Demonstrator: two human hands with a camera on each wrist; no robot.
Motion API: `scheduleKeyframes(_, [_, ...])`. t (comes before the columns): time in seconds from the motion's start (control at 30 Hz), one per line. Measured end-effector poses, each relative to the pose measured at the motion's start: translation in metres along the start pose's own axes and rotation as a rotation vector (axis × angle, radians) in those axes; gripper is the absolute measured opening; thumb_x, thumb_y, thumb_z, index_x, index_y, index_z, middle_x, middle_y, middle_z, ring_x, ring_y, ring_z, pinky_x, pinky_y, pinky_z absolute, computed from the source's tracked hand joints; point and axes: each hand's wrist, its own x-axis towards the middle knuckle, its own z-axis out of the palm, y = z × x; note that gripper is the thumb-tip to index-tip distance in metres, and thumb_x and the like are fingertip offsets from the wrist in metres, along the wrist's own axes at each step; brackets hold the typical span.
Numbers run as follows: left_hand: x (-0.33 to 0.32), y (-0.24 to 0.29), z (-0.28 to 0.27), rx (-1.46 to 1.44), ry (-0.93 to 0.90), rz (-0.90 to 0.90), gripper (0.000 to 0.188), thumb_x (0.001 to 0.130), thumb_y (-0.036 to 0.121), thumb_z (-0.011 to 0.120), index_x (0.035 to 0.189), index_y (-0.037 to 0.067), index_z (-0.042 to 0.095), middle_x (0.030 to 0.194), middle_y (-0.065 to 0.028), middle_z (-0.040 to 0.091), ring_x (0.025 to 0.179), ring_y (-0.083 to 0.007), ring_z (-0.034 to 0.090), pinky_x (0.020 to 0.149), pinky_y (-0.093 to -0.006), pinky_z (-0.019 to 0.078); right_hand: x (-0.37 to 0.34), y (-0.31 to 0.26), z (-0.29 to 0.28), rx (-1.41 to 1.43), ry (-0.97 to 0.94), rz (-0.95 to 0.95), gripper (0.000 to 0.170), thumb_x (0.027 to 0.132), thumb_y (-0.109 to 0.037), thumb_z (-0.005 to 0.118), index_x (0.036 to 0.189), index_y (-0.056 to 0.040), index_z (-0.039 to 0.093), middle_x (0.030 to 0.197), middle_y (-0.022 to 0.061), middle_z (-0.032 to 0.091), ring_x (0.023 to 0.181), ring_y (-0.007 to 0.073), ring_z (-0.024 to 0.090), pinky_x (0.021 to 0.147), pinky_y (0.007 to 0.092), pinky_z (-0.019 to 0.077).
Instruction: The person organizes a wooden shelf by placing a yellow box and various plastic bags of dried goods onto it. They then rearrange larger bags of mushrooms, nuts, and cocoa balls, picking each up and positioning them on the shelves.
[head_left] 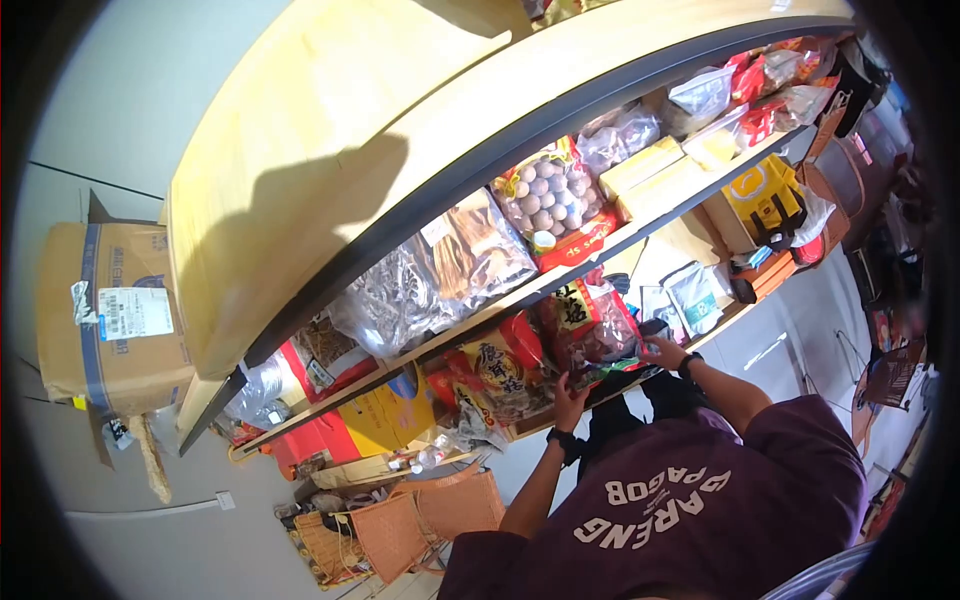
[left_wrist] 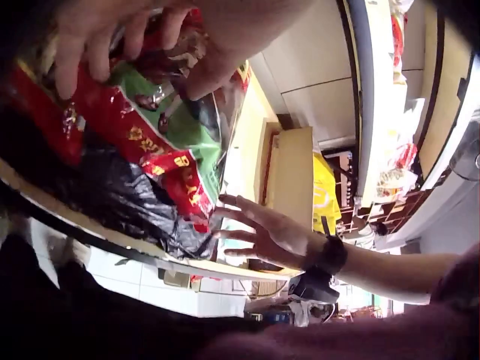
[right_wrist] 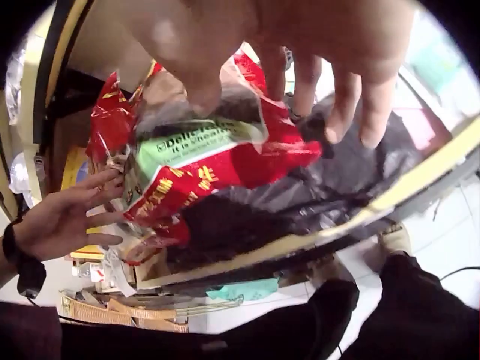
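A red bag of dried goods with a green panel (head_left: 600,330) (left_wrist: 176,135) (right_wrist: 251,169) lies on the lower shelf, over a black plastic bag (left_wrist: 124,199) (right_wrist: 300,195). My left hand (head_left: 570,401) (left_wrist: 240,26) (right_wrist: 66,219) is at its left end, fingers spread and nearly straight, fingertips touching the plastic. At the other end is my right hand (head_left: 665,353) (left_wrist: 274,236) (right_wrist: 330,34), its fingers extended and apart; the right wrist view shows its thumb by the green panel. Neither hand is curled round the bag.
Another red bag (head_left: 500,375) lies left of my left hand. The upper shelf (head_left: 520,290) holds clear bags and a yellow box (head_left: 645,175). A yellow bag (head_left: 762,195) stands at the right, woven baskets (head_left: 430,520) below, a cardboard carton (head_left: 120,350) far left.
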Motion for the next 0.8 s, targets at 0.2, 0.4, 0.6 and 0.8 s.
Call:
scheduleKeyframes(0.2, [-0.033, -0.025, -0.008, -0.076, -0.089, 0.01, 0.057, 0.089, 0.023, 0.077, 0.136, 0.003, 0.052, 0.121, -0.0145, 0.065, 0.104, -0.0241, 0.067, 0.089, -0.0358, 0.0531, -0.028, 0.12, 0.02, 0.068, 0.023, 0.153, 0.053, 0.088, -0.053, 0.07, 0.119, -0.0097, 0.069, 0.112, 0.0152, 0.072, 0.108, 0.0306, 0.067, 0.094, 0.0413, 0.0522])
scheduleKeyframes(0.4, [-0.034, 0.039, -0.02, 0.014, -0.216, 0.06, 0.036, 0.091, 0.024, 0.076, 0.119, 0.002, 0.067, 0.109, -0.0097, 0.074, 0.102, -0.0171, 0.069, 0.089, -0.0311, 0.0528, -0.004, 0.131, -0.003, -0.15, 0.038, 0.018, 0.04, 0.093, -0.046, 0.064, 0.107, -0.0097, 0.074, 0.097, 0.0079, 0.075, 0.089, 0.0219, 0.072, 0.078, 0.0382, 0.0556])
scheduleKeyframes(0.6, [-0.009, 0.077, -0.022, 0.047, -0.31, 0.194, 0.03, 0.098, 0.015, 0.066, 0.124, 0.0, 0.065, 0.112, -0.0109, 0.074, 0.104, -0.0174, 0.069, 0.087, -0.0294, 0.0536, -0.013, -0.008, -0.048, 0.287, 0.016, -0.159, 0.036, 0.096, -0.027, 0.069, 0.123, -0.0031, 0.067, 0.114, 0.0093, 0.071, 0.101, 0.0153, 0.066, 0.088, 0.0333, 0.0534])
scheduleKeyframes(0.8, [0.043, 0.135, -0.019, -0.14, -0.383, 0.474, 0.032, 0.103, 0.016, 0.059, 0.129, -0.001, 0.061, 0.111, -0.0103, 0.073, 0.102, -0.0168, 0.069, 0.087, -0.0285, 0.054, -0.028, -0.15, -0.168, 0.321, 0.044, -0.765, 0.02, 0.097, -0.003, 0.064, 0.117, -0.0013, 0.064, 0.111, 0.0045, 0.067, 0.104, 0.0126, 0.063, 0.096, 0.0297, 0.0509])
